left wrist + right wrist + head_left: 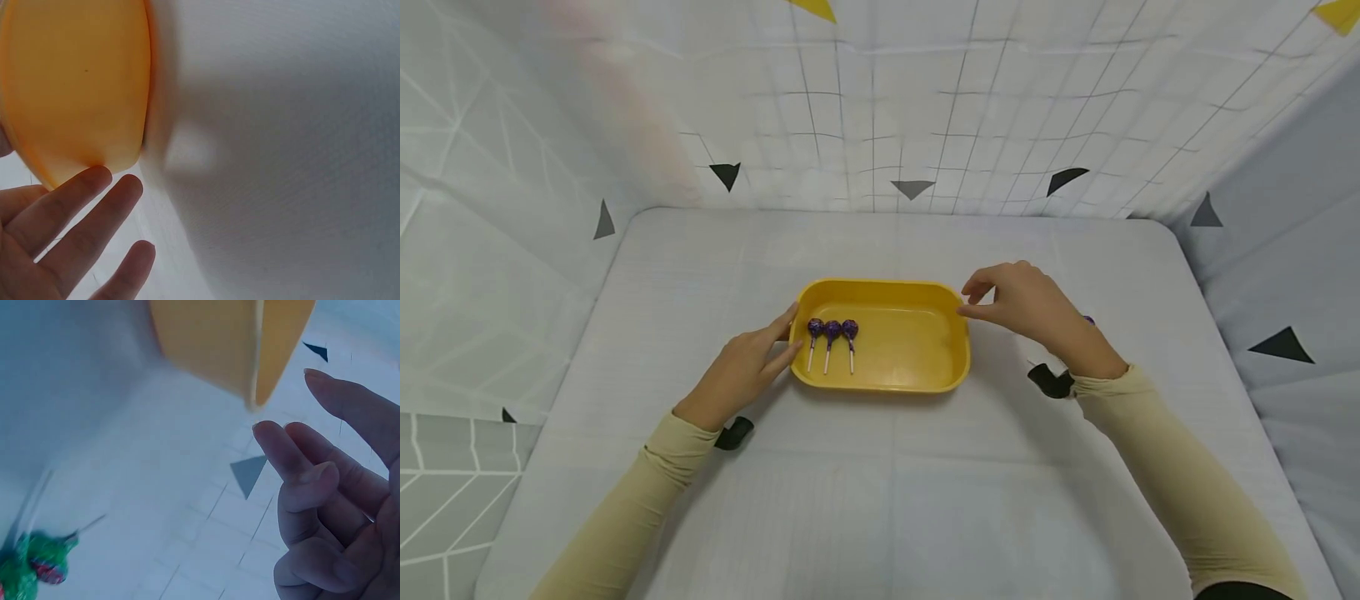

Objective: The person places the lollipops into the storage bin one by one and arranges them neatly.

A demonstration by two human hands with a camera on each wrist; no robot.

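Yellow plastic tray (910, 346), rounded corners, one: on the white-covered table (887, 500), long axis left to right between the hands. Purple-wrapped lollipops (832, 332), three: inside at the tray's left end, in a row, near-parallel; long axes across the tray, heads away from the person, sticks towards the body; left hand nearer. Left hand (737, 367): at the left end, fingers spread and nearly straight, fingertips against the outer wall, thumb at the rim. Right hand (1026, 304): at the right end, thumb and forefinger parted, other fingers loosely bent, nothing held; tray directly to its left, rim contact uncertain from these angles. Green-wrapped lollipops (44, 559), two: on the table, well apart from the right fingertips. Purple lollipop head (1088, 320), one: partly hidden by the right wrist.
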